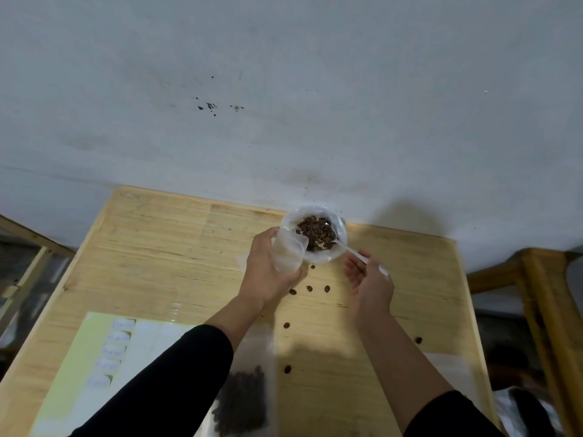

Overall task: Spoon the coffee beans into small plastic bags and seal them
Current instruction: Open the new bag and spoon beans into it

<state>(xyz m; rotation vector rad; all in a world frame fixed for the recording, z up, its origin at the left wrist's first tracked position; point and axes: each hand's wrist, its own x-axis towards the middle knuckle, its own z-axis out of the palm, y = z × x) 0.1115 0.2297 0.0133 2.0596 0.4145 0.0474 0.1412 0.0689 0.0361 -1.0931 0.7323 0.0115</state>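
A large clear bag (337, 247) with its top rolled open stands at the far edge of the wooden table (164, 247) and holds dark coffee beans (315, 233). My left hand (268, 272) grips a small clear plastic bag (288, 252) held open beside the large bag's left rim. My right hand (370, 283) pinches a white plastic spoon (356, 255) whose bowl lies in the beans. A filled small bag of beans (246, 395) lies near the front edge between my forearms.
Several loose beans (309, 288) are scattered on the table in front of the large bag. A sheet of white labels (107, 357) lies at the front left. More clear bags (454, 370) lie at the front right. Wooden frames stand either side of the table.
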